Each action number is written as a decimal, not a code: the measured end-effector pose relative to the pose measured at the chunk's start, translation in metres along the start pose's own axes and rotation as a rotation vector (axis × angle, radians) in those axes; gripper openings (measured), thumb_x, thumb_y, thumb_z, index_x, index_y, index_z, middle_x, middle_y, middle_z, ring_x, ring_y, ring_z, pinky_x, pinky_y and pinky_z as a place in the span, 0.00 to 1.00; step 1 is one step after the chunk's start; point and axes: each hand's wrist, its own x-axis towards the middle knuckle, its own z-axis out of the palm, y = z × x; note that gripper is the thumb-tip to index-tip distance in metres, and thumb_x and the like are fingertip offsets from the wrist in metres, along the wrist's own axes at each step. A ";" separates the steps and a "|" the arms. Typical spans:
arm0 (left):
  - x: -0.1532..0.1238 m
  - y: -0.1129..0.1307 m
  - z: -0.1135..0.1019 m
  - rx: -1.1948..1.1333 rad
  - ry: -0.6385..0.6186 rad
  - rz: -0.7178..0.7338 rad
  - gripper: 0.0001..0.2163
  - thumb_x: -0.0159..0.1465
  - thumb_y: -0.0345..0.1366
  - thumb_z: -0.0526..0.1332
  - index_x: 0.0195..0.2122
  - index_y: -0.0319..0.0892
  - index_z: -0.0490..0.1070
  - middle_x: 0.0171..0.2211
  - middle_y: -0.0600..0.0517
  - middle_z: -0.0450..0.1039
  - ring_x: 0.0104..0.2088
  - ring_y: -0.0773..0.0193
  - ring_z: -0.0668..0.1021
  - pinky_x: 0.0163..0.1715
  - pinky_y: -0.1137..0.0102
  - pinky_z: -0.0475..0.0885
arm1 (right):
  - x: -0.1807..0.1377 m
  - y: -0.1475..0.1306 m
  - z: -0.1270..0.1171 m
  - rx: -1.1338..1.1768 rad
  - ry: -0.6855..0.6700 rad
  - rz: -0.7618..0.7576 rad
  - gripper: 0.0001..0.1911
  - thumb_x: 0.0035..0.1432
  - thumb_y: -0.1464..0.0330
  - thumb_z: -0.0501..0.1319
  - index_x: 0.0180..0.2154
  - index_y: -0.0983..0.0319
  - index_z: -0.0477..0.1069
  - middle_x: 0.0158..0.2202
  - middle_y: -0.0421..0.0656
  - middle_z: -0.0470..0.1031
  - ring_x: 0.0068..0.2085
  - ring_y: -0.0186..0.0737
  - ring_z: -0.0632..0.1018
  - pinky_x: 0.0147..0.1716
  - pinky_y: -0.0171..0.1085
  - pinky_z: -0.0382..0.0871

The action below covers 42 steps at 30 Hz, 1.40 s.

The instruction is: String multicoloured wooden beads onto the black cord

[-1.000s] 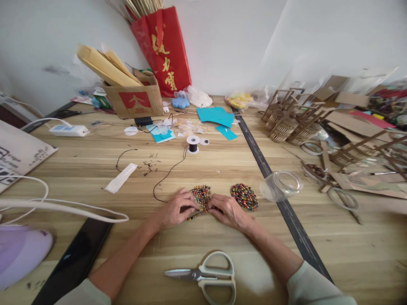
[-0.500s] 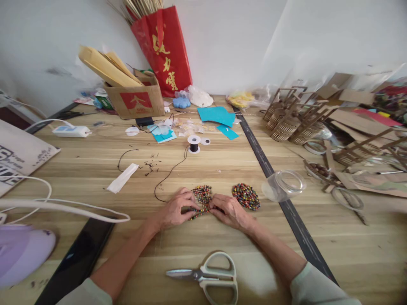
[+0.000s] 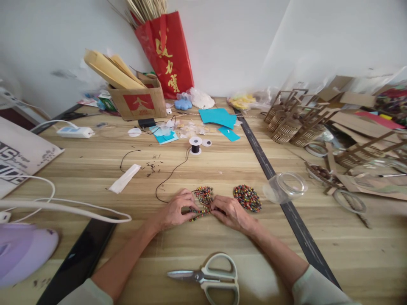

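Strung multicoloured beads [image 3: 203, 195] lie between my two hands on the wooden table. My left hand [image 3: 177, 208] pinches part of the bead string, thumb and fingers closed on it. Opposite it, my right hand [image 3: 229, 211] has its fingertips closed on the right end of the same string; a bit of dark cord shows by them. Black cord runs from a white spool [image 3: 195, 146] down to my left hand. A second coil of beads [image 3: 247, 198] rests beyond my right hand. Scissors [image 3: 206, 276] lie nearer to me, between my forearms.
At right are a clear plastic jar [image 3: 286, 187] and small woven baskets [image 3: 286, 118]. A cardboard box [image 3: 136, 103], a red bag [image 3: 173, 55] and blue card pieces [image 3: 218, 117] stand or lie at the back. White cables [image 3: 79, 207] and a black phone-like slab [image 3: 81, 254] are at left.
The whole view has shifted slightly, so things appear a little further right and lower. Both hands keep their hold on the bead string, with hardly any movement.
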 end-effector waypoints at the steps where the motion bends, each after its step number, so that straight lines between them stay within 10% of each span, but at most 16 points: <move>1: 0.000 0.000 0.000 0.001 0.000 0.002 0.03 0.61 0.31 0.66 0.36 0.40 0.79 0.34 0.48 0.74 0.43 0.59 0.72 0.46 0.66 0.67 | 0.000 0.000 0.000 -0.001 0.000 -0.002 0.05 0.65 0.73 0.56 0.35 0.61 0.69 0.32 0.43 0.72 0.32 0.38 0.73 0.32 0.32 0.65; 42: -0.005 0.013 -0.001 0.219 0.083 0.051 0.03 0.58 0.26 0.64 0.31 0.40 0.72 0.32 0.49 0.73 0.41 0.57 0.71 0.44 0.64 0.67 | 0.000 -0.001 0.002 0.021 0.007 0.021 0.06 0.63 0.74 0.57 0.33 0.61 0.68 0.31 0.42 0.71 0.31 0.37 0.73 0.31 0.32 0.66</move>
